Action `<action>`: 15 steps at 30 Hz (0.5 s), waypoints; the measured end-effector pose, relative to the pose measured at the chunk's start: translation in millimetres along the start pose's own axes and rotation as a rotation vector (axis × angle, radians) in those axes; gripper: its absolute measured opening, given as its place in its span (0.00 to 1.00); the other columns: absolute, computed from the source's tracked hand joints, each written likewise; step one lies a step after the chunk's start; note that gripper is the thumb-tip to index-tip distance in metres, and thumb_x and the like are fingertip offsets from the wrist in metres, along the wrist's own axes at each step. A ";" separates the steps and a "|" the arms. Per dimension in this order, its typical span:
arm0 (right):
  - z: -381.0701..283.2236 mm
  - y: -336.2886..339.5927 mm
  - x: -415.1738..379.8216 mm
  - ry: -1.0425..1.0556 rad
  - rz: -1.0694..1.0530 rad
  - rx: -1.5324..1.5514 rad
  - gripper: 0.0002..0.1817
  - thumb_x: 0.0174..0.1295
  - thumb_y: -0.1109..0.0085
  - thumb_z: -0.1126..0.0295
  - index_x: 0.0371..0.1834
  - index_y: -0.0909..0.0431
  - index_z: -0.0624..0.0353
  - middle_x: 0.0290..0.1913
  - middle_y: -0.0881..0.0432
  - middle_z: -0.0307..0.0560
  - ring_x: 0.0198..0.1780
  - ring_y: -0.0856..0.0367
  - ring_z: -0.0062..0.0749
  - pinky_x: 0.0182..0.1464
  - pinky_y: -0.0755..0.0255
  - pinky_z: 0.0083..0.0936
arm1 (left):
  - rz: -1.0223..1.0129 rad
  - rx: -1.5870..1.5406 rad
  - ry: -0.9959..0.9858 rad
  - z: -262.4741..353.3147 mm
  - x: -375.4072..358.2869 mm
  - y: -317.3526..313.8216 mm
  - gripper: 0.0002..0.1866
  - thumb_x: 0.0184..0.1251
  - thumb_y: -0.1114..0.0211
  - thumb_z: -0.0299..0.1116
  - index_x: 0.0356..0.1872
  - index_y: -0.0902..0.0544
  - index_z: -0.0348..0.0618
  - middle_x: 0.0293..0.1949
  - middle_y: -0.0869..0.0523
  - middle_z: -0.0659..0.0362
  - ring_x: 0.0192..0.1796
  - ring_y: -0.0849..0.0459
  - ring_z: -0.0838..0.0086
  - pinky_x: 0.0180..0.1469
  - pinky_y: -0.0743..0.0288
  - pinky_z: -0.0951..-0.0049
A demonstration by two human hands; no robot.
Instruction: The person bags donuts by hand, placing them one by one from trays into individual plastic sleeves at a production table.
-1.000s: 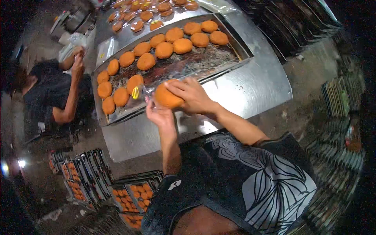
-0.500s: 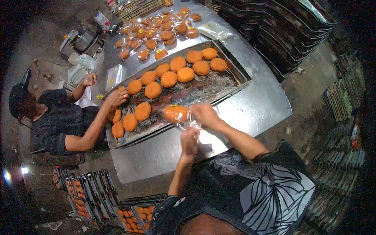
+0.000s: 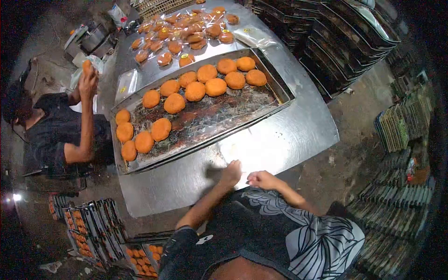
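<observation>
1. The steel bench (image 3: 298,126) is carrying everything and is showing bare room along its near and right edges; stacked trays (image 3: 345,32) are crowding its far right side.
2. The baking tray (image 3: 280,93) is lying slanted across the bench, its near half looking mostly emptied, with about fourteen buns (image 3: 205,86) waiting unwrapped in it.
3. The bagged buns (image 3: 186,32) are piling up beyond the tray, so the wrapping is looking roughly half done.
4. A co-worker (image 3: 60,130) is sitting at the bench's left end, lifting one bun (image 3: 87,66).
5. The left hand (image 3: 231,173) is pressing on the bench's near edge; its grip is blurred, so open or closed cannot be told.
6. The right hand (image 3: 262,179) is resting just beside it, loosely curled, seemingly holding nothing.
</observation>
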State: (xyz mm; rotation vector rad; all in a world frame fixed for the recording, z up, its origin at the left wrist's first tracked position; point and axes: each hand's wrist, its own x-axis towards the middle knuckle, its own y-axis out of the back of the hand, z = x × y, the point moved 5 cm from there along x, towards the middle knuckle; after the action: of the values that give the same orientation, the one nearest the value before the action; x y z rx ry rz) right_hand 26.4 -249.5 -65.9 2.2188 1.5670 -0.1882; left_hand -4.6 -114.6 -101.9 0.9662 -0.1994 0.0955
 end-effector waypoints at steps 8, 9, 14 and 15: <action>-2.7 -1.8 2.7 -0.070 0.150 -0.108 0.13 0.55 0.45 0.65 0.37 0.26 0.62 0.24 0.26 0.43 0.27 0.29 0.23 0.33 0.34 0.22 | -0.162 -0.118 -0.272 -5.7 12.7 1.0 0.10 0.48 0.41 0.31 0.33 0.27 0.39 0.31 0.28 0.56 0.35 0.28 0.62 0.39 0.33 0.66; -1.8 -2.8 0.0 -0.068 0.190 -0.119 0.12 0.55 0.45 0.65 0.36 0.26 0.63 0.24 0.25 0.43 0.28 0.29 0.23 0.33 0.34 0.22 | -0.234 -0.164 -0.374 -11.9 11.7 -5.1 0.11 0.51 0.42 0.31 0.34 0.28 0.37 0.29 0.28 0.55 0.35 0.28 0.62 0.37 0.32 0.68; -26.6 -4.2 9.4 0.124 0.269 0.041 0.11 0.53 0.46 0.66 0.34 0.27 0.62 0.24 0.24 0.50 0.26 0.25 0.35 0.31 0.33 0.27 | -0.262 -0.528 -0.023 -3.7 30.8 29.9 0.10 0.57 0.44 0.32 0.37 0.27 0.38 0.27 0.26 0.55 0.31 0.24 0.70 0.33 0.30 0.74; -37.1 5.1 14.6 0.085 0.340 0.047 0.11 0.54 0.46 0.66 0.34 0.27 0.63 0.22 0.25 0.48 0.25 0.28 0.29 0.30 0.34 0.25 | -0.240 -0.682 0.184 10.5 30.7 38.4 0.10 0.58 0.45 0.31 0.39 0.26 0.39 0.30 0.25 0.55 0.33 0.23 0.71 0.35 0.30 0.75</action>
State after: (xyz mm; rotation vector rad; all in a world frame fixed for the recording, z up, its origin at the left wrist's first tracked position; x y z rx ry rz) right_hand 31.7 -223.1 -36.1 2.5170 1.2091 -0.0315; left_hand 17.5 -101.7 -58.7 0.2927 0.0580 -0.1017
